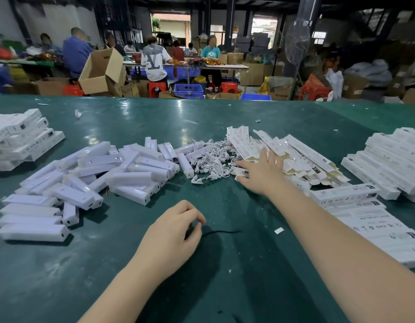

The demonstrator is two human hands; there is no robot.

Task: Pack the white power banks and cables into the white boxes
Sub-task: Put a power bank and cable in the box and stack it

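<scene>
- At a green desk [136,117] in a busy packing hall, we reach our right hand [260,173] out over the heap of flat, unfolded white boxes [288,155]; its fingers are spread and straight, lying on the cardboard and gripping nothing yet.
- Our left hand [173,231] rests low on the desk near us, fingers loosely curled beside a thin dark strand [221,232] — we cannot tell whether it pinches it.
- The white power banks [90,173] lie in a loose pile to the left, well apart from the right hand; the white cables [213,162] sit in a tangle between that pile and the box heap, just beside our fingertips.
- Filled boxes appear stacked at far left [22,136] and far right [392,159], with more lying flat by our right forearm.
- The step in hand looks like picking one flat box. To do it well, we should slide a single sheet free of the overlapping heap — not drag several — and lift it by an edge so the flaps do not snag.
- The left hand could then take one power bank and one cable, singled out from the tangle.
</scene>
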